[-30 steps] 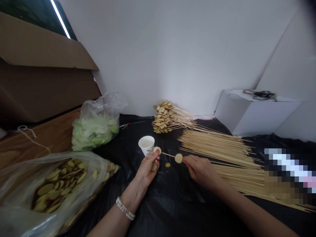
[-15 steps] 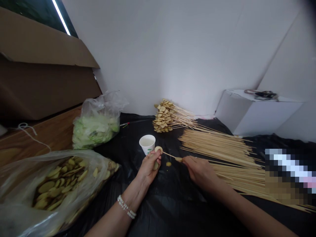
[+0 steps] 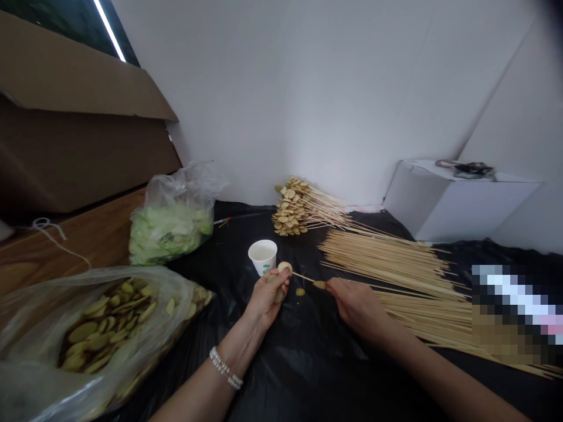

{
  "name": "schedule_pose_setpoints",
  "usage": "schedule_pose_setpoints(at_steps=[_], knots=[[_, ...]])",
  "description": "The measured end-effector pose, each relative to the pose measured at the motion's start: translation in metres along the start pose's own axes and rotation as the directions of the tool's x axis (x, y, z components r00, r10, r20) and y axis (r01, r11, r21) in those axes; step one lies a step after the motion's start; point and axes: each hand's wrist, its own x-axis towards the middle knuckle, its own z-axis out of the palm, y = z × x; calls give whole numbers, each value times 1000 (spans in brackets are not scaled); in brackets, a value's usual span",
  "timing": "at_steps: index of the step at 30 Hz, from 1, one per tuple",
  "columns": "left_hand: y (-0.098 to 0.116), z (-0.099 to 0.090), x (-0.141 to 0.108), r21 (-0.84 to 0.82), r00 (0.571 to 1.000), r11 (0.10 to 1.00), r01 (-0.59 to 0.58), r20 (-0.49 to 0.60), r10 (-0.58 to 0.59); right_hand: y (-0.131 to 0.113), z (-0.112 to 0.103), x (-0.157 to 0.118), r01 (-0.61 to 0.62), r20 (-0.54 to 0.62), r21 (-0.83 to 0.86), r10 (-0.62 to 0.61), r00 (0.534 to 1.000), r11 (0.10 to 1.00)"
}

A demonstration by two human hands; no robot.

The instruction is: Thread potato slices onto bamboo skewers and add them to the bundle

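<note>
Between the fingers of my left hand [image 3: 267,297] is a round, pale potato slice [image 3: 285,268], and at least one more slice sits lower in the palm. My right hand [image 3: 355,302] is closed around a thin wooden skewer [image 3: 303,276], whose tip meets the slice in my left hand. Another slice [image 3: 319,285] is threaded on the skewer, right at my right fingertips. A small yellowish piece [image 3: 300,292] lies on the black plastic sheet [image 3: 299,363] between the hands. Just beyond my left hand stands a white paper cup [image 3: 263,252].
An open plastic bag of slices [image 3: 101,331] lies at left, with a bag of pale green vegetables [image 3: 171,231] behind it. Loaded skewers [image 3: 292,208] are piled by the wall. Bare skewers [image 3: 391,261] spread at right, below a white box [image 3: 440,202]. A cardboard box [image 3: 83,152] stands far left.
My hands have barely moved. The slice in my left hand has shifted slightly right, and my right hand also sits a touch further right. Nothing has been let go.
</note>
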Motion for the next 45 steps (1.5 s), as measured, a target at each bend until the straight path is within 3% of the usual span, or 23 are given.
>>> schedule_pose_setpoints(at_steps=[9,16,24,31,35,39,45], knots=[[0,1,-1,34,1000,999,2,-7,-2,-2,0,1,-11,-5,69,11,1000,998],[0,1,-2,44,1000,999,21,0,-21,-3,-5,5,-120,123,334,83,989,935],[0,5,-5,85,999,995,-48,26,46,2,-8,8,-101,65,286,86,994,953],[3,3,-2,8,997,997,-73,-5,74,6,-6,5,-61,-23,260,70,997,964],[3,3,-1,15,999,999,-52,-9,52,3,-9,3,-40,15,160,38,999,986],[2,1,0,38,999,998,-40,-16,41,0,-11,3,-63,67,190,51,996,980],[-1,-2,2,74,998,995,-65,-1,65,0,-5,2,-28,16,120,26,1000,992]])
